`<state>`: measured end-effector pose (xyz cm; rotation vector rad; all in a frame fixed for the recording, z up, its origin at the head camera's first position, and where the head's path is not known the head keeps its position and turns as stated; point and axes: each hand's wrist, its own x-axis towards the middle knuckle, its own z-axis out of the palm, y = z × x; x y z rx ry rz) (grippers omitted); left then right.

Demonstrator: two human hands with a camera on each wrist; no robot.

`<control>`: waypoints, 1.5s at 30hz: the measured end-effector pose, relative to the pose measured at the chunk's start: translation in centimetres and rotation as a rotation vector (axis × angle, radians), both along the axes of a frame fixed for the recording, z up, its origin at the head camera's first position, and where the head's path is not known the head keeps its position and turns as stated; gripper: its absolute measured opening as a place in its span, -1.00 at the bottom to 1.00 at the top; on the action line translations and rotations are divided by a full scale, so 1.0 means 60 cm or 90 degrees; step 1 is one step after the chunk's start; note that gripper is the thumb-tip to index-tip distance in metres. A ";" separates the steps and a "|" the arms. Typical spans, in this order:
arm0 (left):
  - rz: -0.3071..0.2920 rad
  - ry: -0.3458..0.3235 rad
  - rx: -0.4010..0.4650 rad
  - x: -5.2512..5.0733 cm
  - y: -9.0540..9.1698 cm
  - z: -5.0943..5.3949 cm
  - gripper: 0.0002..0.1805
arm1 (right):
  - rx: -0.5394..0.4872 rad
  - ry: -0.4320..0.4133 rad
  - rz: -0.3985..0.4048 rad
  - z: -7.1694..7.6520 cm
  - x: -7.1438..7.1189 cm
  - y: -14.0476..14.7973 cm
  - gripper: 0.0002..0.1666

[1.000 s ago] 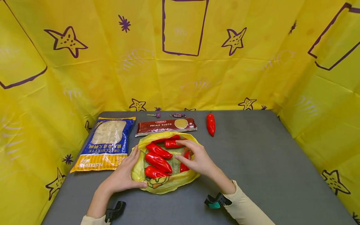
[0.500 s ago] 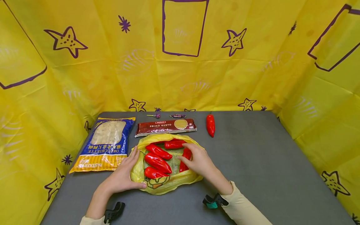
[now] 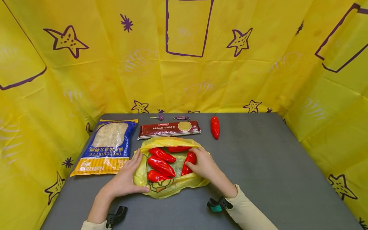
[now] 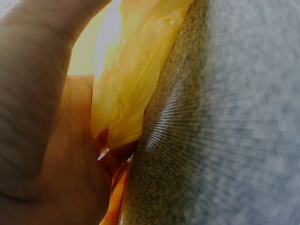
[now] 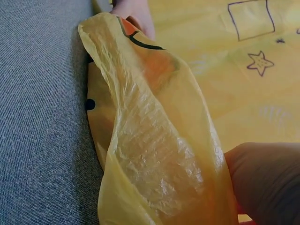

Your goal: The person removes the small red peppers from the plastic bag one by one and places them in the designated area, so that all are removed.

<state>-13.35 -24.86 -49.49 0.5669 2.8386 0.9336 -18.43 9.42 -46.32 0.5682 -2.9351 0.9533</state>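
Note:
A yellow plastic bag [image 3: 178, 188] sits with its mouth up, several glossy red peppers [image 3: 162, 166] inside it. My left hand [image 3: 125, 179] rests along the bag's left side, fingers spread on the outside and thumb near the front rim. In the left wrist view the yellow film [image 4: 126, 75] lies against the palm. My right hand [image 3: 205, 164] reaches over the right rim, its thumb across the rightmost pepper [image 3: 188, 158]. Its other fingertips are hidden by the hand, and the bag wall [image 5: 159, 154] covers them in the right wrist view.
A blue and yellow orecchiette packet [image 3: 106, 147] lies left of the bag. Behind the bag are a dark red pasta packet [image 3: 161, 129], a lollipop [image 3: 159, 118] and a wrapped candy [image 3: 181, 118]. One red pepper [image 3: 215, 127] lies at the back right. Yellow cloth [image 3: 201, 80] walls three sides.
My right hand has shifted slightly right and lower at the rim, and its thumb now overlaps the rightmost pepper. The bag mouth has widened to the right. My left hand has stayed nearly still.

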 end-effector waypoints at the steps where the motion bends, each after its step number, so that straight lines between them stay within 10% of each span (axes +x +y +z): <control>1: 0.000 -0.001 0.000 0.000 0.000 0.000 0.54 | -0.004 -0.005 0.001 0.000 0.000 0.000 -0.42; 10: -0.001 0.004 -0.002 0.000 0.001 -0.002 0.54 | -0.055 -0.073 0.042 -0.010 -0.001 -0.003 -0.34; 45: 0.001 0.005 -0.008 0.002 0.001 0.001 0.54 | -0.205 0.011 0.164 -0.007 0.007 -0.017 -0.35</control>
